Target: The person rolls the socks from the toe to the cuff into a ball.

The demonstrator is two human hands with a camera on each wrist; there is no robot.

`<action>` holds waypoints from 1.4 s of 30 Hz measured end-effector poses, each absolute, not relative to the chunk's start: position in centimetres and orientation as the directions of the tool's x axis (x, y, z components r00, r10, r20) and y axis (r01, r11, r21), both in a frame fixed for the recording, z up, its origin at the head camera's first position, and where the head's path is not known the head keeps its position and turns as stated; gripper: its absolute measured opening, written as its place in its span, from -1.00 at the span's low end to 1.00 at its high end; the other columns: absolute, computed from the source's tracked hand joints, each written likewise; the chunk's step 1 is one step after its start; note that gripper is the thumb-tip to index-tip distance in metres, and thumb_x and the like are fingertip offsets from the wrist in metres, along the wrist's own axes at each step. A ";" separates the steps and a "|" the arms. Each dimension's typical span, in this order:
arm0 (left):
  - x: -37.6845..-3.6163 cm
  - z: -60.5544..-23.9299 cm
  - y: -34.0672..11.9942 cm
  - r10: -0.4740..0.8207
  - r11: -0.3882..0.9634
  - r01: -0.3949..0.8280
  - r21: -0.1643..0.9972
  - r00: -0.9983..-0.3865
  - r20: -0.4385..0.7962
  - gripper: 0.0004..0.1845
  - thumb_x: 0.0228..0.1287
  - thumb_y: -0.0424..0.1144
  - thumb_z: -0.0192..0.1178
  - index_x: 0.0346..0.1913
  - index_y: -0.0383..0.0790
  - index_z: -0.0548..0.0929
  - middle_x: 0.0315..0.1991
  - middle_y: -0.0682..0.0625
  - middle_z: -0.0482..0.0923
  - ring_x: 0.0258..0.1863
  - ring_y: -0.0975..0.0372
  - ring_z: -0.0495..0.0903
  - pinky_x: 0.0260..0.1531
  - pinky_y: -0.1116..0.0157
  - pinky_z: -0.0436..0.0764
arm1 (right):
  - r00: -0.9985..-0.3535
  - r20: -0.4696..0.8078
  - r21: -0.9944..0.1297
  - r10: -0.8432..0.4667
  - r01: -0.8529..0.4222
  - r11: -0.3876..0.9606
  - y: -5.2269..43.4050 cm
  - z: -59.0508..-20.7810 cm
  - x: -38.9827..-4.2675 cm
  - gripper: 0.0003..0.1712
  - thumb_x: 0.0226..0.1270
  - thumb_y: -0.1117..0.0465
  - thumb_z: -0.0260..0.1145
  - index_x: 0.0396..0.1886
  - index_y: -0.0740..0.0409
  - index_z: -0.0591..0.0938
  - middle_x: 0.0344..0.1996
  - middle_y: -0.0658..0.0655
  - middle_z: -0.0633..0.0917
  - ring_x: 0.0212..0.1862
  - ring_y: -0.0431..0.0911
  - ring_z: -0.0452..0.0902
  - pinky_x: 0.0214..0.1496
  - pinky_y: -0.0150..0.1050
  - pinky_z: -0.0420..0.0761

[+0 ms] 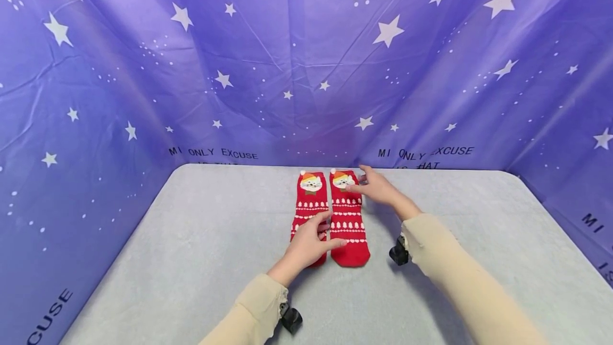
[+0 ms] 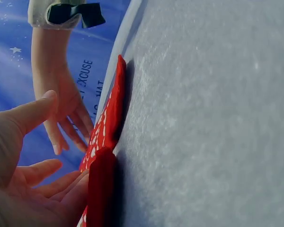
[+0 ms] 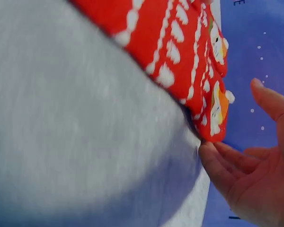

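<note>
Two red socks lie side by side on the table, a left sock (image 1: 310,200) and a right sock (image 1: 349,254). Each has a white cat face in an orange hat at its far end and rows of white trees and hearts. My left hand (image 1: 306,241), fingers loosely bent, is over the lower part of the left sock and hides some of it. Its thumb reaches across toward the right sock. At the far end of the right sock, my right hand (image 1: 380,188) touches the edge with its fingertips (image 3: 209,150), while its thumb stands apart.
The grey table (image 1: 215,238) has rounded far corners. A purple cloth backdrop (image 1: 268,41) with white stars and black lettering hangs behind it and along both sides. Black wrist devices (image 1: 290,317) sit at both cream sleeves.
</note>
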State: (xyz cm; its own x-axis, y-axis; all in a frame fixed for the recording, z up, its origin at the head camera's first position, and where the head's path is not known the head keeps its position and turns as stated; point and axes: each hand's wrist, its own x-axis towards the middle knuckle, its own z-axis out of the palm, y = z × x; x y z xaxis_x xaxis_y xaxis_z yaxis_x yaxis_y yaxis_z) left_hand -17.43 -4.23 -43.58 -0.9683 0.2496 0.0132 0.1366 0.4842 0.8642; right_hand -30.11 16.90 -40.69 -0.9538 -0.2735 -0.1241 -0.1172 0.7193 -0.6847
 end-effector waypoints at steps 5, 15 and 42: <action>-17.3 -43.7 -4.1 0.258 0.439 0.104 0.893 -0.966 -0.015 -0.20 0.11 -0.13 0.48 0.40 -0.27 0.41 0.33 -0.19 0.49 0.22 -0.03 0.59 0.16 0.04 0.62 | -0.963 -0.216 -0.774 -0.160 0.069 0.629 16.3 -41.0 -30.4 -0.06 0.43 0.08 0.25 0.52 0.48 -0.01 0.34 0.54 0.39 0.33 0.31 0.42 0.34 0.05 0.51; -17.4 -44.0 -4.0 0.260 0.376 0.071 0.924 -0.965 -0.032 -0.28 0.16 -0.20 0.45 0.36 -0.30 0.44 0.30 -0.23 0.49 0.21 -0.04 0.58 0.18 0.07 0.61 | -0.949 -0.304 -0.872 -0.084 0.241 0.427 15.9 -41.5 -30.5 -0.48 0.46 0.26 0.19 0.31 0.47 0.40 0.01 0.37 0.65 -0.26 -0.16 0.64 -0.14 -0.29 0.73; -17.9 -43.5 -4.3 0.168 0.066 -0.063 0.996 -0.983 -0.073 -0.65 0.40 -0.39 0.14 0.16 -0.48 0.43 -0.12 -0.25 0.65 -0.40 0.40 0.57 -0.46 0.42 0.63 | -0.931 -0.252 -0.935 -0.265 0.305 -0.181 13.9 -35.3 -28.5 -0.84 0.52 0.27 0.07 0.02 0.08 0.45 -0.34 -0.11 0.69 -0.30 -0.23 0.66 -0.21 -0.38 0.67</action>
